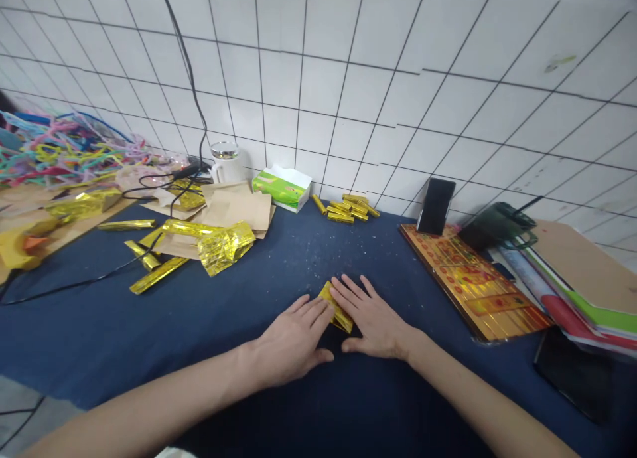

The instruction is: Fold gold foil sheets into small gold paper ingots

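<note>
A small piece of gold foil (341, 313) lies on the dark blue cloth (298, 259) between my two hands. My left hand (298, 335) rests flat with its fingertips over the foil's left side, the thumb apart from the fingers. From the right, my right hand (371, 318) lies palm down with spread fingers, touching the foil's right edge. Part of the foil is hidden under the fingers. Farther back, near the wall, several short gold rolls (348, 209) lie in a small pile.
At the left are crumpled gold foil (226, 245), brown paper (231, 209), a black cable (189, 79) and colourful strands (64, 149). A white mug (226, 166) and green tissue pack (283, 187) stand behind. At the right are a phone (436, 206), a red-gold box (472, 282) and a dark cup (495, 226).
</note>
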`<state>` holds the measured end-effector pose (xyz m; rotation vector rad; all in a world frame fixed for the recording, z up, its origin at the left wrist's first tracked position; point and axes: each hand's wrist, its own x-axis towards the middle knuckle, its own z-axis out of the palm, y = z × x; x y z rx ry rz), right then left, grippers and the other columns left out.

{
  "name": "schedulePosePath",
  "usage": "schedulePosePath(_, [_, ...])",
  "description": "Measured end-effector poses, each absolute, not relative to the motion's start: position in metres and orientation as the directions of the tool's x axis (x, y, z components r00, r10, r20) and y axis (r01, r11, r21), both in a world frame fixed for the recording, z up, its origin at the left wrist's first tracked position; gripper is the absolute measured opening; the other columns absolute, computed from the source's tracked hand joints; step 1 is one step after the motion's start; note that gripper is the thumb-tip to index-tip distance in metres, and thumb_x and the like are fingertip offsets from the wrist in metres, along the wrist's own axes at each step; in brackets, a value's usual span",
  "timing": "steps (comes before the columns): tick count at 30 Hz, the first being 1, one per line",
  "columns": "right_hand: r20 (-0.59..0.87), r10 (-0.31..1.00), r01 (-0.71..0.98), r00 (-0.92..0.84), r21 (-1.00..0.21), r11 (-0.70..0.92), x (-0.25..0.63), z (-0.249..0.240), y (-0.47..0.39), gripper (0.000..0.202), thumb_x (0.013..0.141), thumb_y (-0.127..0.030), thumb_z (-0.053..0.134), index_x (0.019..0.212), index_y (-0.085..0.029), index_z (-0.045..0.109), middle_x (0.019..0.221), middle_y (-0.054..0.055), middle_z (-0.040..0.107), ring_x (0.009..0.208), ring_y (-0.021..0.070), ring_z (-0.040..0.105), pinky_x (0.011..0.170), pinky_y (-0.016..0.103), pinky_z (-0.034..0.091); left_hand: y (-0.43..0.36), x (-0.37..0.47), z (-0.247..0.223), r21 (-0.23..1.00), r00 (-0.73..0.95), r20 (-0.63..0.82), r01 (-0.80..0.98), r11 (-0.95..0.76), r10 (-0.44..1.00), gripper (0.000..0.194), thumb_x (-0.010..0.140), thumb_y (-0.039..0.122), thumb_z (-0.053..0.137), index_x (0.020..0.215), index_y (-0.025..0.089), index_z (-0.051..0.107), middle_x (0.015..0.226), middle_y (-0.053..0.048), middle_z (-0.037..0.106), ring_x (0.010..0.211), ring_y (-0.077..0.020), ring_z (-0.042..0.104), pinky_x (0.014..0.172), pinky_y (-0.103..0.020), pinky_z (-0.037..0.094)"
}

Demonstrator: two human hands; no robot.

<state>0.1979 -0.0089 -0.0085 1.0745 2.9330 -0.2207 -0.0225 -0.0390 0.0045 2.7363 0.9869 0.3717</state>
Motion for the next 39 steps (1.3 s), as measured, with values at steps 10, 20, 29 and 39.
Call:
schedulePosePath(10, [0.203,0.708,0.701,-0.676,-0.119,0.704,0.201,-0.003,-0.033,0.072,0.077,-0.052,0.045,0.135,-0.014,0.025,0.143,0.013,0.021,0.131,0.027,0.016,0.104,0.052,0.014,-0.02,-0.022,-0.001,0.224,0.753,0.184,0.593,-0.773,0.632,0.019,0.085,0.015,0.04,0.095,0.016,0.056,0.09,-0.006,0.057,0.091,-0.0174,0.051,0.083,-0.031,0.042])
schedulePosePath(20, [0.466,0.768,0.814,-0.439,-0.157,0.56,0.202,-0.014,-0.062,0.024,0.083,-0.025,0.045,0.1,-0.019,0.061,0.107,0.008,0.062,0.107,0.0221,0.052,0.096,0.044,0.038,-0.015,-0.012,-0.002,0.153,0.757,0.178,0.61,-0.778,0.629,0.022,0.087,0.016,0.037,0.084,0.016,0.059,0.082,-0.006,0.053,0.081,-0.0176,0.046,0.074,-0.029,0.042])
schedulePosePath(29, [0.191,0.782,0.768,-0.593,-0.157,0.621,0.193,-0.021,-0.054,0.039,0.086,-0.021,0.036,0.123,-0.014,0.047,0.129,0.009,0.047,0.123,0.0199,0.037,0.102,0.044,0.031,-0.016,0.002,-0.001,0.052,0.748,0.179,0.641,-0.766,0.639,0.015,0.083,0.014,0.044,0.081,0.015,0.058,0.081,-0.005,0.056,0.078,-0.0191,0.049,0.068,-0.031,0.043])
schedulePosePath(39, [0.148,0.787,0.767,-0.599,-0.177,0.617,0.193,-0.018,-0.059,0.047,0.086,-0.028,0.039,0.132,-0.017,0.034,0.134,0.009,0.04,0.126,0.0211,0.03,0.103,0.049,0.026,-0.03,0.007,-0.005,0.035,0.747,0.195,0.642,-0.766,0.636,0.014,0.083,0.017,0.044,0.087,0.012,0.057,0.082,-0.006,0.056,0.081,-0.0207,0.052,0.07,-0.033,0.045])
